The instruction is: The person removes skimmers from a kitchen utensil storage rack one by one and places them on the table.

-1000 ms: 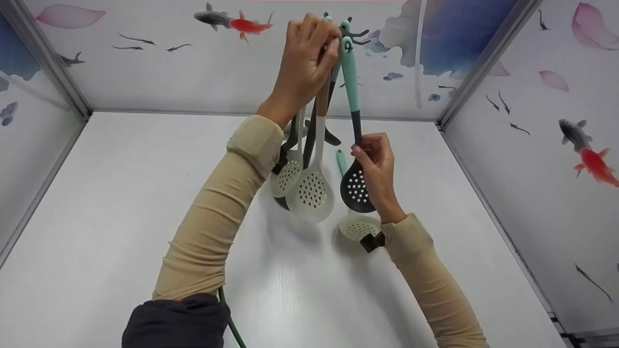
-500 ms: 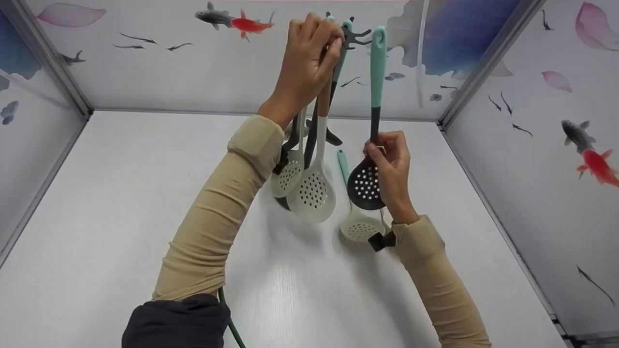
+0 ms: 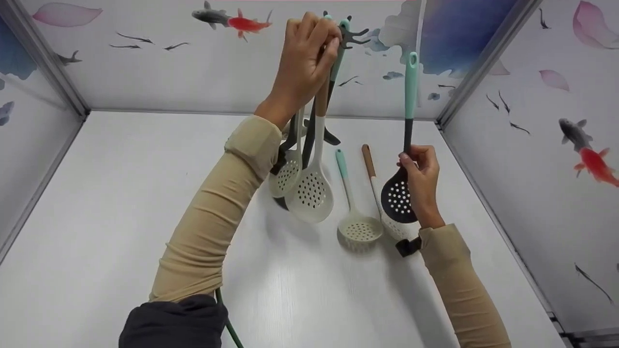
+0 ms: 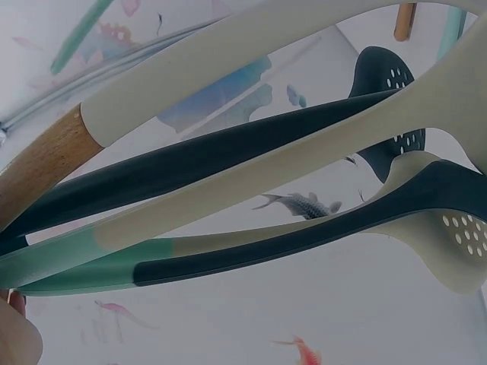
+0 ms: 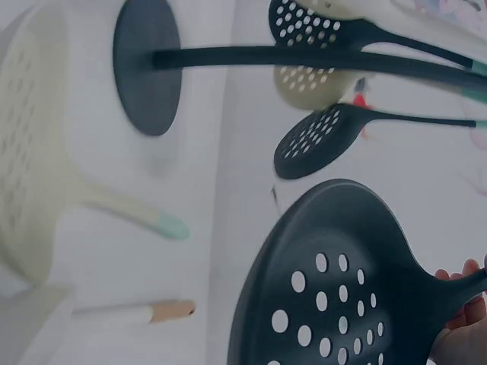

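My left hand (image 3: 309, 53) grips the top of a dark utensil rack (image 3: 350, 38) whose hooks stick out to the right. Several skimmers hang below it, among them a white skimmer (image 3: 312, 195) with a brown handle. Their handles fan out in the left wrist view, where a bit of the left hand (image 4: 19, 331) shows at the lower left. My right hand (image 3: 423, 181) pinches a black skimmer (image 3: 397, 198) low on its stem, with the mint handle pointing up. In the right wrist view its perforated bowl fills the lower middle, beside the right hand's fingertips (image 5: 456, 293).
On the white table (image 3: 145, 217) lie a cream skimmer (image 3: 360, 228) with a mint handle and another skimmer with a brown handle (image 3: 368, 162), partly behind the right hand's skimmer. Printed panels (image 3: 169, 77) enclose the back and sides. A green cable (image 3: 232, 328) runs beneath the left arm.
My right hand has lifted the black skimmer off the rack's hook, then carried it right and slightly down. The left hand stays at the rack's top.
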